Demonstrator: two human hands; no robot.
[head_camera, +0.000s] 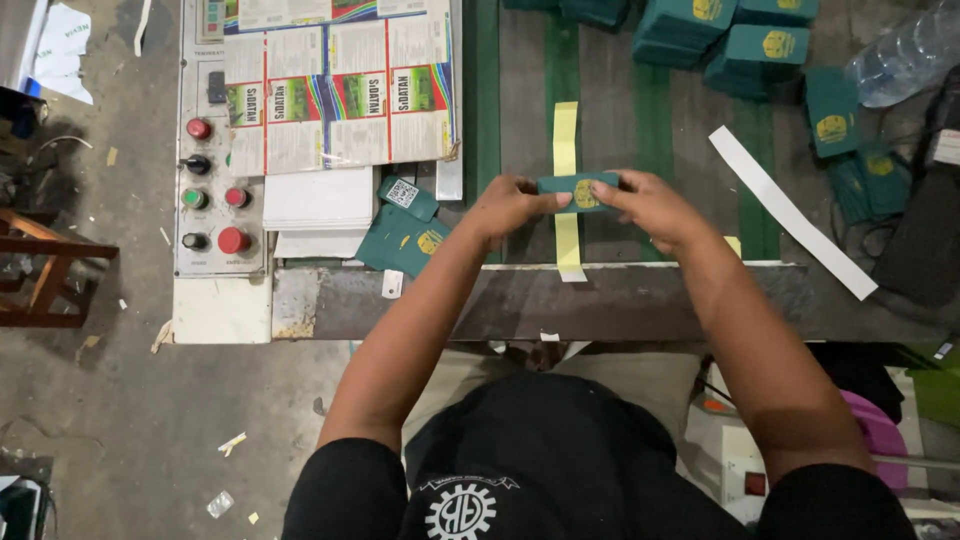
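Both my hands hold one small stack of dark green cards with a gold emblem (577, 189) above the metal bench. My left hand (506, 206) pinches its left end and my right hand (645, 203) grips its right end. The stack lies across a yellow paper strip (566, 150) that runs from the bench's front edge away from me. Loose green cards (404, 238) lie just left of my left hand.
Piles of green cards (742, 38) sit at the back right, with a clear plastic bottle (905, 55) beside them. A long white paper strip (790, 211) lies diagonally at right. At left stand a control panel with red and green buttons (212, 190) and printed sheets (335, 90).
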